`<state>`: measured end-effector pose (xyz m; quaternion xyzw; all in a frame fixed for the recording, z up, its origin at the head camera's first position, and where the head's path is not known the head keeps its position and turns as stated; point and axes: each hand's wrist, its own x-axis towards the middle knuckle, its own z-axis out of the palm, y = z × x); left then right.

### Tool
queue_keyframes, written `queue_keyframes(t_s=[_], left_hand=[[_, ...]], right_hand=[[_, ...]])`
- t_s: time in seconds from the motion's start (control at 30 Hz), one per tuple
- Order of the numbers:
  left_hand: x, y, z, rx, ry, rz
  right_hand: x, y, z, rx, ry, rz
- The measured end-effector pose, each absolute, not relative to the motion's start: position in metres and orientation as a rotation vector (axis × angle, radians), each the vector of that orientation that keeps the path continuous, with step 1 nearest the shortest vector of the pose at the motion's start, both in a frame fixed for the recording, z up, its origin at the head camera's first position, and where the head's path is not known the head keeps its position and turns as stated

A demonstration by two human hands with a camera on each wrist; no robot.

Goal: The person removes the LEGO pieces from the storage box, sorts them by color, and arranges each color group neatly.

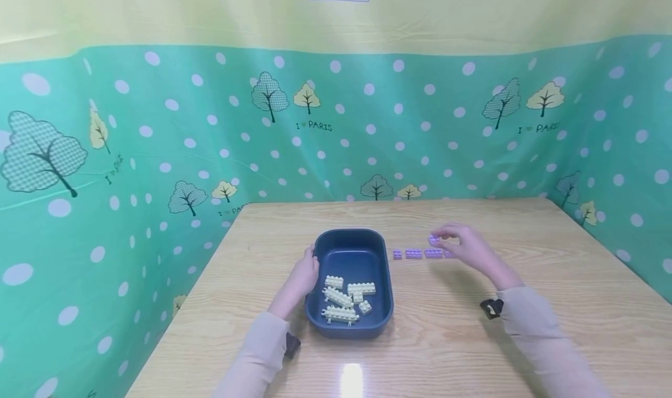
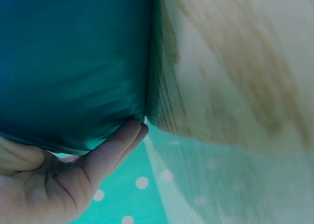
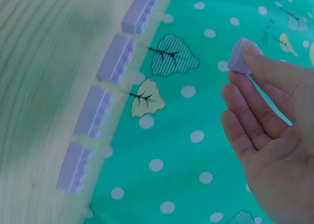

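My left hand (image 1: 306, 272) holds the left rim of a dark blue rectangular container (image 1: 350, 330). In the left wrist view its fingers (image 2: 110, 150) lie along the outside of the wall. Above the right side of the table, my right hand (image 1: 469, 247) pinches a small purple toy brick (image 3: 239, 57) between thumb and fingertips, the other fingers loosely bent. Beneath it runs a row of several purple bricks (image 1: 413, 254), partly hidden by the hand. Inside the container lie several cream brick pieces (image 1: 338, 297), some with small clips along their sides.
The container stands on a light wood-grain table (image 1: 446, 351), left of the purple row. A green polka-dot cloth (image 1: 336, 147) with printed trees hangs behind the table and along both sides. Black wrist straps (image 1: 492, 308) show at the sleeves.
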<state>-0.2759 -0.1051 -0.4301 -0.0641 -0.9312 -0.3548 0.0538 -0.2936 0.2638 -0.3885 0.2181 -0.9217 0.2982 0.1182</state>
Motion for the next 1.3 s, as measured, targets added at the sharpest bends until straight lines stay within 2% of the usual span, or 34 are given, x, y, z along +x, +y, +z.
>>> queue_keyframes(t_s=[1.3], left_hand=[[-0.276,-0.106,-0.43,-0.193,-2.832,-1.054]], right_hand=[[-0.294,0.349,-0.408,0.414,-2.786,0.858]])
